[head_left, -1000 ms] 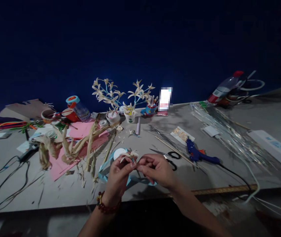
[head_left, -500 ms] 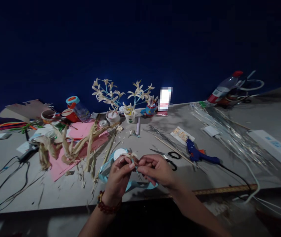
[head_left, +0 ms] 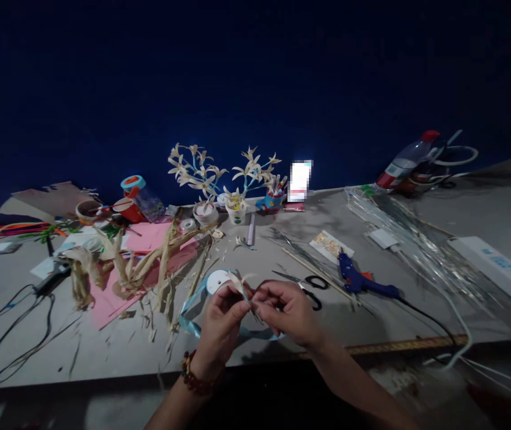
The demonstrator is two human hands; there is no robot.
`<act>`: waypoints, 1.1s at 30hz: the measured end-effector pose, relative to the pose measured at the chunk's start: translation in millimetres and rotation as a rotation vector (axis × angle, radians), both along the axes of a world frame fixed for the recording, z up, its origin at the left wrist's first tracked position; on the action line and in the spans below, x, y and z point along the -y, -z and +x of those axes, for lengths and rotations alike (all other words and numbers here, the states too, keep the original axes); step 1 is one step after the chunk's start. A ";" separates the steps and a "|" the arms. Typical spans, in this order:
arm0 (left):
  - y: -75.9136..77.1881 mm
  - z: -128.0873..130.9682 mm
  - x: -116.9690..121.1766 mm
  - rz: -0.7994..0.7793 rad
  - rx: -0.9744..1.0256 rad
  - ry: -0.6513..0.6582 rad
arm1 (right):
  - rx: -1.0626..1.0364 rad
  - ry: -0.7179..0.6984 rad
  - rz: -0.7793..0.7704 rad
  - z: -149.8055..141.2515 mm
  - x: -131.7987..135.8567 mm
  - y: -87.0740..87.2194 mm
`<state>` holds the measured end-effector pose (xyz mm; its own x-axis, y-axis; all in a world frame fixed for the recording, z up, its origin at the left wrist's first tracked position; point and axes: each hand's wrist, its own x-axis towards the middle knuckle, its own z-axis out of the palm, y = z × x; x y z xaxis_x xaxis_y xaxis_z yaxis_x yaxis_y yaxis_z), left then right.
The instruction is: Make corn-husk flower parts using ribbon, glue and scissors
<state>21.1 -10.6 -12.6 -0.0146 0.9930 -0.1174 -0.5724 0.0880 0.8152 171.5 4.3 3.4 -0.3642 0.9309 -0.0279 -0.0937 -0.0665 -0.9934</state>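
Observation:
A pale corn-husk flower (head_left: 238, 282) stands up from the fingers of my left hand (head_left: 222, 322), which are closed around its base. The fingertips of my right hand (head_left: 287, 310) meet the left ones there, pinched on light-blue ribbon (head_left: 187, 312) at the flower's stem. Most of the stem is hidden by my fingers. The ribbon loops behind my left hand, beside a white spool (head_left: 216, 280) lying on the table. Black-handled scissors (head_left: 311, 285) lie open just beyond my right hand.
A blue glue gun (head_left: 365, 282) with a cord lies at right, near thin wires (head_left: 302, 257). Dried husks (head_left: 125, 269) cover pink paper (head_left: 103, 307) at left. Finished husk flowers (head_left: 196, 167) stand in cups at the back, beside a lit phone (head_left: 300, 180). A power strip (head_left: 497, 269) is far right.
The flower has turned more upright between my fingers. Both hands have shifted slightly and remain together, and the ribbon near the table's front edge has drawn in.

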 end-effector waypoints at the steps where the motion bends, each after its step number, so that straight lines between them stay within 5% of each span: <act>1: 0.0 1.1 0.8 -0.016 -0.002 -0.022 | 0.049 0.022 0.050 -0.3 1.0 -0.8; 4: -1.6 2.1 2.1 -0.050 -0.012 -0.068 | 0.100 0.064 0.090 -1.2 1.7 -0.8; 9: -5.2 -0.6 2.4 -0.021 -0.073 -0.046 | -0.062 -0.054 -0.097 1.9 -3.7 3.7; 17: -9.9 -5.4 0.5 0.002 0.015 0.094 | -0.200 -0.161 -0.255 1.7 -9.6 4.4; 27: -4.4 -3.8 1.4 0.048 -0.077 0.023 | -0.069 -0.045 -0.092 1.2 -3.1 1.9; 33: -5.3 -6.5 1.3 0.029 -0.071 0.003 | -0.136 -0.128 -0.194 2.4 -8.0 4.1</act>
